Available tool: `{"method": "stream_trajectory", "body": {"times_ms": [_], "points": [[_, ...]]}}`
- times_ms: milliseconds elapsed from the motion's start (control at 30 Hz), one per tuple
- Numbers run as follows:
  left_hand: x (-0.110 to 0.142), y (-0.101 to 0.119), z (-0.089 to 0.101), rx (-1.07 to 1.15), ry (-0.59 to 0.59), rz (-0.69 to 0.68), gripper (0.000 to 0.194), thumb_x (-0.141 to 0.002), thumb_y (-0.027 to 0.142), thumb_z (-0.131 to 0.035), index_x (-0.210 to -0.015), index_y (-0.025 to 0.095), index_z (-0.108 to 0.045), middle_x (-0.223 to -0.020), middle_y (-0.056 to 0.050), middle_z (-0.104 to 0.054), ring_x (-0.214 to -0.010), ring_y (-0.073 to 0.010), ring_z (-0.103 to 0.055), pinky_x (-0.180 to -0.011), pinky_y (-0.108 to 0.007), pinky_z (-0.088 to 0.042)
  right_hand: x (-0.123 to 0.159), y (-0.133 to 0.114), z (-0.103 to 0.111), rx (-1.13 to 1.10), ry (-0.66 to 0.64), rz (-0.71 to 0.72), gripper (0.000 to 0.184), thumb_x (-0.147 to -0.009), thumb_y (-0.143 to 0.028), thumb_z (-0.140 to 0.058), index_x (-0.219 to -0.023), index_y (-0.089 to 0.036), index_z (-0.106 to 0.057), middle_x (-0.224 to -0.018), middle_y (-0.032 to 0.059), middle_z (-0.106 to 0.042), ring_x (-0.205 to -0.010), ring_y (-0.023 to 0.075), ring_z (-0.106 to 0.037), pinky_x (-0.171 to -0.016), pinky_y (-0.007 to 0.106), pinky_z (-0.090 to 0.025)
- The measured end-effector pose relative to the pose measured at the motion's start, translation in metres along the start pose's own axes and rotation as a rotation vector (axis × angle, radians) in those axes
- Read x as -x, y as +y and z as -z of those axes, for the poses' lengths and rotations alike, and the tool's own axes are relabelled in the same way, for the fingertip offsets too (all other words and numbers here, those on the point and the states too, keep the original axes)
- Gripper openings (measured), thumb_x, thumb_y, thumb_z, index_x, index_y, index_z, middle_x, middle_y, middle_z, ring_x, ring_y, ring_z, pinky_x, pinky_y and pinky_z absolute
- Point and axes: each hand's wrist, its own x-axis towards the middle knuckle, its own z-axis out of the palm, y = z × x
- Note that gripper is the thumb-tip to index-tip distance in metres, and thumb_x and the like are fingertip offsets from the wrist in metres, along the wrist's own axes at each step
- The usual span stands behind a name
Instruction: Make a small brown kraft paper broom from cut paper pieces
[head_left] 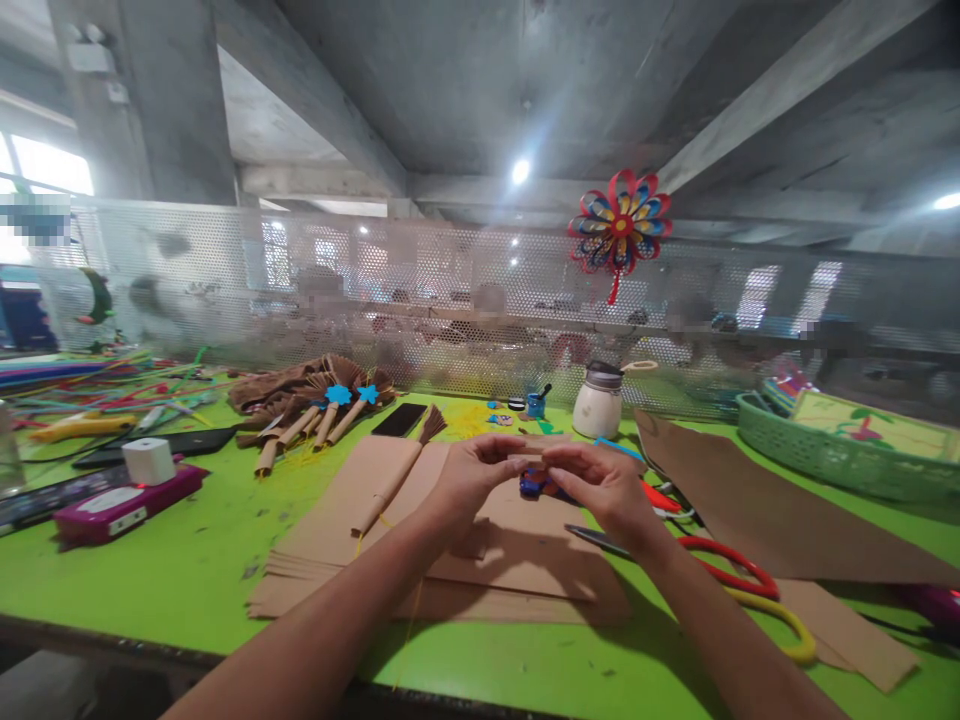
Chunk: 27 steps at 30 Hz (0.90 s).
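Above a stack of brown kraft paper sheets (525, 580), my left hand (476, 478) and my right hand (606, 485) meet with fingers pinched. Between them is a small folded piece of kraft paper (535, 457), partly hidden by the fingers. Just below the fingertips shows a small blue and orange item (531, 484); its kind is unclear. A rolled paper handle with a fringed end (390, 490) lies on the stack left of my left hand, yellow thread trailing from it. Scissors (731, 572) with red and yellow handles lie under my right forearm.
Fringed paper bundles with blue cut-outs (337, 396) and a phone (398, 420) lie at the back left. Nearer stands a purple power strip (127, 508). A white jar (598, 402), a large brown sheet (772, 510) and a green basket (825, 455) occupy the right.
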Motion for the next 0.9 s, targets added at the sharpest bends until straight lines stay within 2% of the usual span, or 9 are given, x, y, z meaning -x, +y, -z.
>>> {"method": "stream_trajectory", "body": {"times_ms": [167,367,467,567,733,900], "points": [[-0.001,-0.001,0.001,0.0,-0.057,0.003,0.022,-0.061,0.02,-0.074,-0.082,0.016,-0.068,-0.081,-0.005,-0.07,-0.076,-0.0161,-0.061,-0.079,-0.032,-0.045,-0.001,0.005,0.002,0.118,0.004,0.061,0.02,-0.078,-0.033,-0.062,-0.089,-0.016,-0.066,-0.075,0.0056,-0.071,-0.064,0.0184,-0.067,-0.058,0.032,-0.057],[0.0,0.001,0.002,-0.05,-0.101,-0.03,0.023,-0.06,0.023,-0.075,-0.081,0.017,-0.069,-0.081,-0.005,-0.07,-0.077,-0.0176,-0.061,-0.077,-0.033,-0.046,-0.001,0.008,0.0,0.099,0.017,0.053,0.022,-0.076,-0.037,-0.064,-0.086,-0.018,-0.068,-0.067,0.0036,-0.07,-0.06,0.018,-0.066,-0.054,0.03,-0.055],[-0.001,0.0,0.003,-0.087,-0.07,-0.065,0.017,-0.061,0.023,-0.073,-0.076,0.017,-0.07,-0.078,-0.005,-0.07,-0.074,-0.0171,-0.061,-0.075,-0.032,-0.046,0.0,0.01,-0.003,0.063,0.029,0.032,0.023,-0.075,-0.038,-0.065,-0.085,-0.017,-0.067,-0.068,0.0041,-0.068,-0.056,0.017,-0.064,-0.048,0.028,-0.052],[-0.002,-0.002,0.004,-0.104,-0.009,-0.09,0.012,-0.061,0.022,-0.073,-0.07,0.016,-0.07,-0.069,-0.004,-0.068,-0.065,-0.0151,-0.058,-0.065,-0.028,-0.045,0.0,0.013,-0.007,0.05,0.063,0.028,0.023,-0.076,-0.038,-0.064,-0.085,-0.017,-0.066,-0.067,0.0031,-0.067,-0.051,0.0147,-0.062,-0.043,0.025,-0.048],[-0.003,-0.004,0.003,-0.113,0.023,-0.088,0.008,-0.063,0.022,-0.072,-0.066,0.015,-0.07,-0.064,-0.004,-0.067,-0.059,-0.0131,-0.055,-0.058,-0.025,-0.042,-0.002,0.016,-0.013,-0.001,0.102,-0.024,0.024,-0.074,-0.039,-0.066,-0.083,-0.016,-0.063,-0.063,0.003,-0.067,-0.055,0.0155,-0.062,-0.046,0.024,-0.046],[-0.003,-0.005,0.002,-0.104,0.106,-0.127,0.006,-0.06,0.02,-0.073,-0.063,0.017,-0.068,-0.059,-0.001,-0.065,-0.057,-0.0127,-0.055,-0.058,-0.025,-0.043,-0.003,0.016,-0.017,-0.173,0.143,-0.081,0.031,-0.071,-0.039,-0.069,-0.089,-0.016,-0.06,-0.071,0.0055,-0.069,-0.061,0.0188,-0.065,-0.051,0.027,-0.049]]}}
